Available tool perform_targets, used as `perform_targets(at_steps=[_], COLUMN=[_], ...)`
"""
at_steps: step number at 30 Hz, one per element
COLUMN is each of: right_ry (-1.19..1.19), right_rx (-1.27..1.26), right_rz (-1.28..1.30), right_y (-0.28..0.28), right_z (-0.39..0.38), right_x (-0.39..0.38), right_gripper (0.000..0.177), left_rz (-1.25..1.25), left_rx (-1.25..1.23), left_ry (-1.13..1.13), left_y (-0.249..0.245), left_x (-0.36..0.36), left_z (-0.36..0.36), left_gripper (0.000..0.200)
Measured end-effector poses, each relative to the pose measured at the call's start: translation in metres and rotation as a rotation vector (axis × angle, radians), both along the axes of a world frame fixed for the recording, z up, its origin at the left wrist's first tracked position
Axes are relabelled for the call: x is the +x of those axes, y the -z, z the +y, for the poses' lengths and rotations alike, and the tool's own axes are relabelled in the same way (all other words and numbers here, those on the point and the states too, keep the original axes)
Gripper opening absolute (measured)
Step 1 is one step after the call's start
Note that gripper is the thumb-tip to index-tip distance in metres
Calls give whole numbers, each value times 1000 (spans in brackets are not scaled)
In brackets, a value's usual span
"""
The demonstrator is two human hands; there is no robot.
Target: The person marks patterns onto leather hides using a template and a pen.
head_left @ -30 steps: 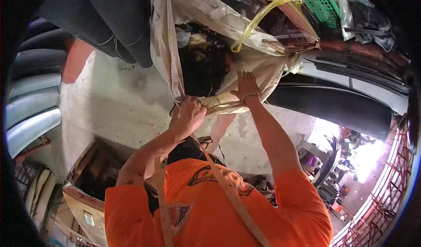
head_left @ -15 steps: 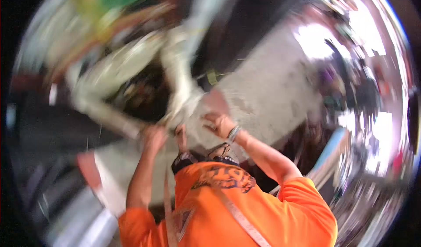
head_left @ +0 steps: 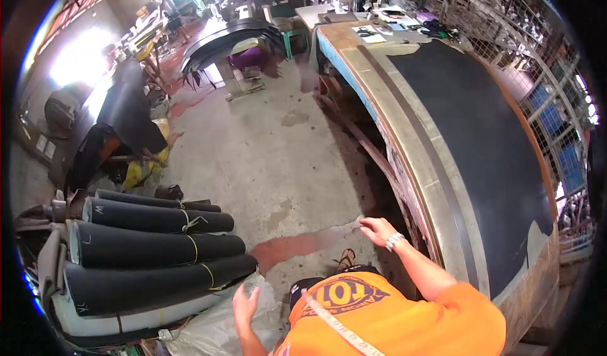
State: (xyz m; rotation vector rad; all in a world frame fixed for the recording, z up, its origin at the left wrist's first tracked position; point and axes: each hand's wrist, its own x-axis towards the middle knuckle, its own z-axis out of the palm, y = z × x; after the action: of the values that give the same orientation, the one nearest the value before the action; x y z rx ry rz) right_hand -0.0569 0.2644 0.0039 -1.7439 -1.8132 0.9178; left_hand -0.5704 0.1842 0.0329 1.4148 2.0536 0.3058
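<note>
My left hand (head_left: 245, 306) is at the lower middle, beside the pale plastic sheeting (head_left: 221, 321) on the floor, with its thumb apart from the fingers and nothing held. My right hand (head_left: 378, 231), with a metal watch (head_left: 394, 240) at the wrist, hangs over the concrete floor near the long table's edge. Its fingers are loosely stretched and hold nothing. Left of my left hand lie several rolls of black sheet material (head_left: 158, 248), tied with thin cords. A measuring tape (head_left: 338, 326) hangs down over my orange shirt.
A long table (head_left: 436, 191) runs along the right, with a black hide-like sheet (head_left: 477, 135) spread on it. More dark sheets drape over a rack (head_left: 234, 43) ahead and a stand (head_left: 123, 112) on the left. A person (head_left: 167, 11) is in the far background.
My view has swung from the blurred pale material to the floor and long table. My left hand, earlier at that material, is now away from it. Both hands now show nothing in them.
</note>
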Motion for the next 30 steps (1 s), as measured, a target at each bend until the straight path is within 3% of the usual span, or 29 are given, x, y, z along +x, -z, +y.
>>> perform_targets(at_steps=[4, 5, 7, 11, 13, 16, 17, 18, 19, 20, 21, 22, 23, 25, 28, 30], right_ry=[207, 238, 411, 923, 1038, 1152, 1225, 1336, 1523, 1065, 840, 1418, 1628, 1789, 2016, 2073], right_rx=[-5, 32, 23, 79, 206, 277, 288, 339, 341, 369, 380, 463, 550, 762, 868, 907], right_rz=[286, 348, 727, 995, 1170, 1494, 1574, 1633, 1535, 1698, 1922, 1714, 1726, 1661, 1672, 1627], right_y=[-5, 1, 5, -8, -3, 21, 22, 5, -41, -24, -14, -40, -51, -35, -41, -35], right_z=[-22, -20, -16, 3, 14, 36, 52, 71, 109, 99, 94, 113, 116, 95, 58, 18], right_x=[45, 53, 67, 98, 126, 189, 201, 209, 195, 217, 233, 230, 242, 271, 288, 289], right_gripper=[31, 32, 34, 26, 26, 31, 31, 31, 33, 33, 34, 34, 45, 62, 90, 107], left_rz=[42, 3, -101, 27, 84, 119, -2, 40, -103, -216, -209, -39, -281, -426, -526, -631], left_rx=[-154, -99, -156, -368, -467, -381, -367, -362, -297, -208, -245, -433, -80, -111, -36, -224], left_ry=[581, 689, 813, 951, 985, 1133, 1156, 1145, 1175, 1179, 1359, 1336, 1366, 1371, 1385, 1354], left_y=[-5, 12, 2, 10, 3, 36, 27, 37, 8, -15, 26, -14, -14, -41, -45, -42], left_x=[107, 127, 175, 236, 261, 292, 301, 312, 327, 345, 363, 401, 416, 474, 550, 602], left_z=[115, 134, 173, 237, 275, 342, 369, 393, 421, 445, 470, 495, 512, 547, 580, 592], left_gripper=[73, 73, 61, 59, 57, 56, 56, 52, 50, 46, 44, 44, 31, 35, 41, 50])
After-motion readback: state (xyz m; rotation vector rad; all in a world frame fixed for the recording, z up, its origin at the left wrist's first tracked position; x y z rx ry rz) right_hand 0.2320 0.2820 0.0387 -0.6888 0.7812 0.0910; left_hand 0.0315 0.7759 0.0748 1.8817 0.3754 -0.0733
